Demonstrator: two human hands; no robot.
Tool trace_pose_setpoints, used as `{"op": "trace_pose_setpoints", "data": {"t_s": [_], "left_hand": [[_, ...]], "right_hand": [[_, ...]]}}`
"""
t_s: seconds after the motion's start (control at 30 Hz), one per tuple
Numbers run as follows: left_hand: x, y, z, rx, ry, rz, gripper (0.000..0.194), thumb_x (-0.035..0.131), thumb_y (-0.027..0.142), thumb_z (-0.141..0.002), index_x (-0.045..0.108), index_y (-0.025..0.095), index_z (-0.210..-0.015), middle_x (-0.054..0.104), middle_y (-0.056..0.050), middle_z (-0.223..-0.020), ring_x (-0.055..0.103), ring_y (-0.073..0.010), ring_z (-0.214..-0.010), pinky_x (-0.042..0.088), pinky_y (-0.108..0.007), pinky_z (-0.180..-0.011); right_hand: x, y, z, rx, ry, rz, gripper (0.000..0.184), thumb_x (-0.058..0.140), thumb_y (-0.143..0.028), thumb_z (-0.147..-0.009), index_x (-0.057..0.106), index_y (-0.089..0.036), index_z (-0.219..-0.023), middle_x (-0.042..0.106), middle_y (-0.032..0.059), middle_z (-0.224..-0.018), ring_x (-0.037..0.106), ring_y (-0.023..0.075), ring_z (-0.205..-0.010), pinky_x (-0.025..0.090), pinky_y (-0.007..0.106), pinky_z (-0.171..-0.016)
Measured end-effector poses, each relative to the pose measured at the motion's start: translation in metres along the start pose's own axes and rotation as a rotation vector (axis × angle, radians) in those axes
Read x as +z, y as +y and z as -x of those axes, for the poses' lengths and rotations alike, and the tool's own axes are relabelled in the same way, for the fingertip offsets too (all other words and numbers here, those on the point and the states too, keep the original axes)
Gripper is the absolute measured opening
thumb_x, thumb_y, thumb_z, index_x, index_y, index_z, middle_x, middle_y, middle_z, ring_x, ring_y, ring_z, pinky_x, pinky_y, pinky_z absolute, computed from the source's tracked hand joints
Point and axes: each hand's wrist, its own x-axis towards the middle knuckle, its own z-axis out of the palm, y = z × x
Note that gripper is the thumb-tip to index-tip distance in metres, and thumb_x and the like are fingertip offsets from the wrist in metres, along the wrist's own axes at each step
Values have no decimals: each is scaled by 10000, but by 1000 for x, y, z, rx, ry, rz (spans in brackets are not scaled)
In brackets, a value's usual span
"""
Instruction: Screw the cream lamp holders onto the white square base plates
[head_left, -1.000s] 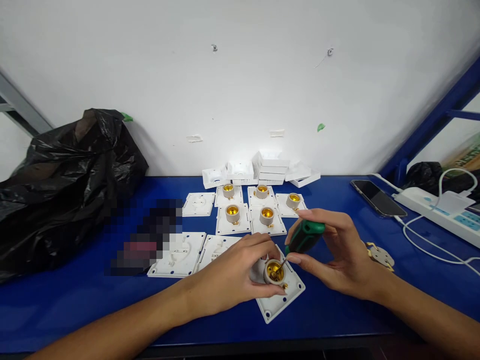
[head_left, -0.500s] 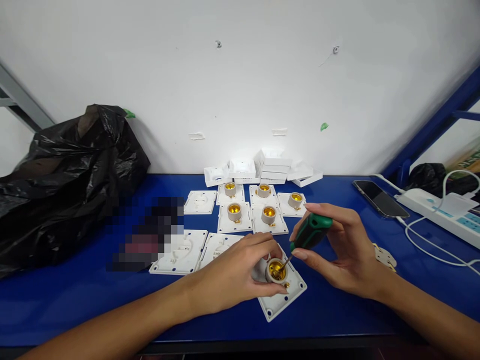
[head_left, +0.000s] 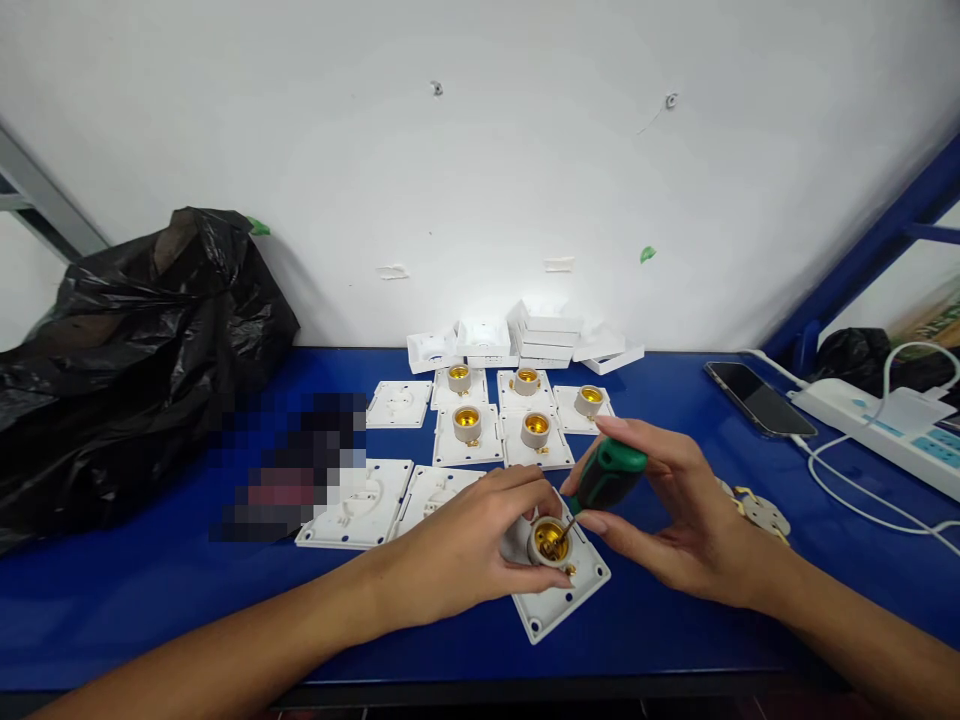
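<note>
My left hand is closed around a lamp socket, a pale ring with a brass-coloured threaded inside. That socket sits on a square white plate, turned at an angle near the table's front. In my right hand is a screwdriver with a green and black handle, pinched between thumb and fingers. Its shaft slants down to the left, and the tip is inside the socket; the tip's exact contact is hidden. Two white plates without sockets, one of them this nearer plate, lie left of my left hand.
Several plates with sockets, including this fitted plate, lie behind my hands. White box-shaped covers are stacked by the wall. A black plastic bag fills the left. At right are loose pale parts, a phone and a power strip.
My right hand and the screwdriver have shifted slightly left and down, with the handle nearer the socket. More of the loose parts at right shows. My left hand stays on the socket.
</note>
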Motion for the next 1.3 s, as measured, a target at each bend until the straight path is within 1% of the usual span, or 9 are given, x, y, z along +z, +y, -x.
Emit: {"op": "trace_pose_setpoints", "data": {"t_s": [0.1,0.23,0.4,0.6,0.7,0.83,0.93,1.07,1.3], "left_hand": [[0,-1,0,-5,0,-8,314,848,343,-857,627,228,-1048,635,-14,-1109,601,-227,-1076,459,-312,-929],[-1,-1,0,-3,-8,-1,344,847,326,-858,633,233,-1111,637,-21,-1139,597,-237,-1115,455,-322,-956],[0,-1,0,3,-9,3,348,852,334,-852,631,228,-1101,636,-17,-1119,602,-228,-1089,467,-326,-944],[1,-3,1,3,0,6,344,840,343,-865,627,234,-1113,643,-26,-1141,597,-238,-1110,461,-335,-950],[1,-3,0,9,-1,3,335,841,357,-863,622,225,-1078,634,-22,-1101,605,-228,-1067,466,-325,-921],[1,-1,0,2,0,-5,347,853,334,-854,619,225,-1085,623,-5,-1094,600,-208,-1056,460,-309,-911],[0,-1,0,-10,-4,-5,356,858,321,-848,621,229,-1097,623,-2,-1106,595,-207,-1059,458,-308,-908],[0,-2,0,-1,11,-5,331,863,330,-842,598,221,-1007,616,7,-1052,601,-198,-998,453,-294,-854],[-1,-1,-1,-3,-14,10,316,850,327,-855,627,228,-1056,633,-6,-1091,602,-215,-1048,456,-305,-896]], "right_hand": [[1,3,1,-62,47,4,895,745,-13,-850,321,-337,-1569,598,58,-1452,617,222,-1303,663,318,-865],[1,1,0,-55,15,-14,877,731,-13,-858,316,-311,-1572,592,59,-1461,630,216,-1280,611,377,-1021],[3,0,-4,-100,79,19,853,720,6,-860,349,-303,-1564,617,13,-1420,624,147,-1262,498,274,-1131],[1,-2,-7,-73,5,-41,860,721,-4,-856,342,-332,-1556,653,0,-1294,669,145,-1111,569,292,-997],[1,-3,-7,-70,38,-36,839,717,-8,-866,353,-330,-1550,652,12,-1309,660,157,-1122,558,315,-1012],[1,-4,-8,-68,36,-56,833,739,-16,-846,377,-339,-1523,661,-2,-1240,668,147,-1041,567,304,-947],[1,-6,-7,-26,18,-62,791,710,-26,-874,377,-318,-1529,652,7,-1234,657,144,-1069,546,296,-995],[1,-3,-4,-27,56,-27,825,731,-13,-857,369,-332,-1526,628,19,-1296,646,159,-1108,524,326,-1046],[0,-2,-10,-92,42,-83,836,777,10,-804,413,-323,-1479,644,8,-1140,619,166,-918,535,350,-820]]}}
